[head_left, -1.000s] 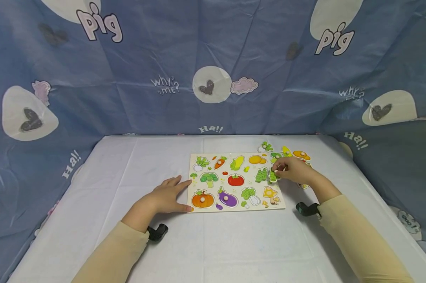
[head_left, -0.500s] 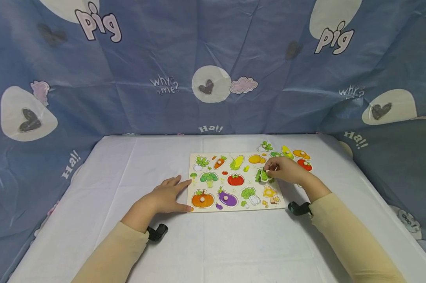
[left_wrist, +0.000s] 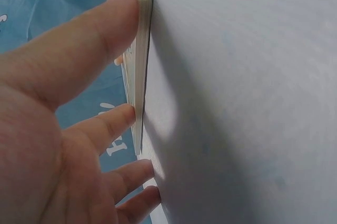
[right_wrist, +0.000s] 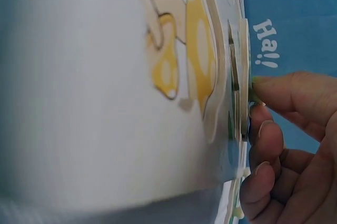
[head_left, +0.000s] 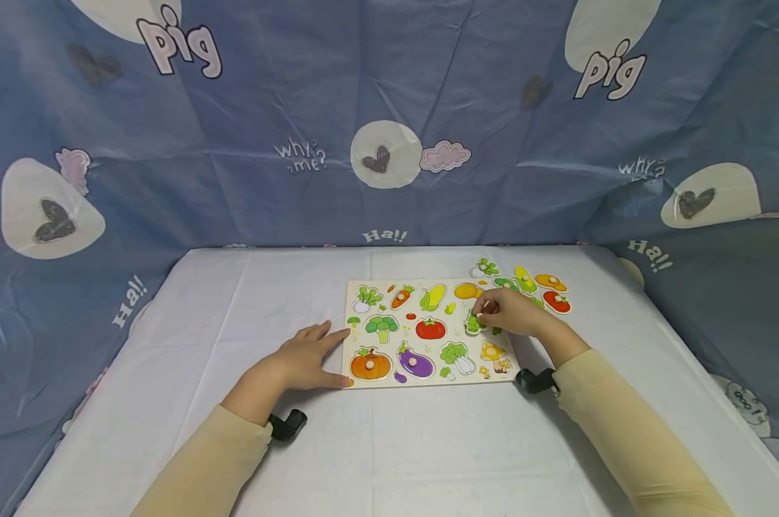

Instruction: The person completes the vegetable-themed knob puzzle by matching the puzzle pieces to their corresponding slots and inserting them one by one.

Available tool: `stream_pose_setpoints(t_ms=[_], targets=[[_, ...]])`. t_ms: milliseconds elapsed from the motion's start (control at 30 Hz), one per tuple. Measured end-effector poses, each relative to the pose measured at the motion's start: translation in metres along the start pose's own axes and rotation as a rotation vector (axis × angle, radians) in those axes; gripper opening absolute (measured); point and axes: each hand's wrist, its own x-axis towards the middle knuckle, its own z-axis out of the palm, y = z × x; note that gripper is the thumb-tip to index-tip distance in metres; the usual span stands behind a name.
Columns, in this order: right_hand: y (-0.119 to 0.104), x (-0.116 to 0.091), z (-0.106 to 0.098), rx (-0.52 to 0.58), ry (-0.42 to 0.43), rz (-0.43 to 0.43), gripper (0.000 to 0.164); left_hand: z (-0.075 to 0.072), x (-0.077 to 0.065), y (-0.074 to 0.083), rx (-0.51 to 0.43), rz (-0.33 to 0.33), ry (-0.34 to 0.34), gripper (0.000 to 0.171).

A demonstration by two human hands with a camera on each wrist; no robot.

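Observation:
A wooden vegetable puzzle board (head_left: 395,384) lies on the white table. My left hand (head_left: 301,359) rests at its left edge with spread fingers; in the left wrist view, the thumb (left_wrist: 113,21) touches the board's edge. Over the right part of the board, my right hand (head_left: 515,314) pinches a green asparagus puzzle piece (head_left: 472,324) between thumb and fingertips. The right wrist view has this asparagus piece edge-on (right_wrist: 244,77), close above the board and partly hidden by the fingers. Knobbed pumpkin (head_left: 371,366), eggplant (head_left: 416,362) and carrot (head_left: 401,297) pieces sit in the board.
Several loose pieces lie beyond the board's right corner, among them a turnip (head_left: 484,268), a corn (head_left: 525,278), an orange-yellow piece (head_left: 551,282) and a tomato (head_left: 557,301). A blue printed cloth (head_left: 324,208) hangs behind the table.
My right hand has moved left with the asparagus piece, from the board's right edge to over the green asparagus picture. The left hand has stayed in place.

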Motion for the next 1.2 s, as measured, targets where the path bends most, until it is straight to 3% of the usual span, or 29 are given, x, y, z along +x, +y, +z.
stream_pose_setpoints(t_ms=[433, 1200], targets=[[-0.0008, 0.003, 0.0016, -0.002, 0.0, 0.062, 0.006, 0.0001, 0.0001, 0.0, -0.001, -0.006, 0.001, 0.095], [0.0017, 0.0033, 0.0057, 0.017, -0.001, 0.052, 0.006, 0.0004, -0.0003, 0.0001, -0.006, 0.005, 0.007, 0.096]])
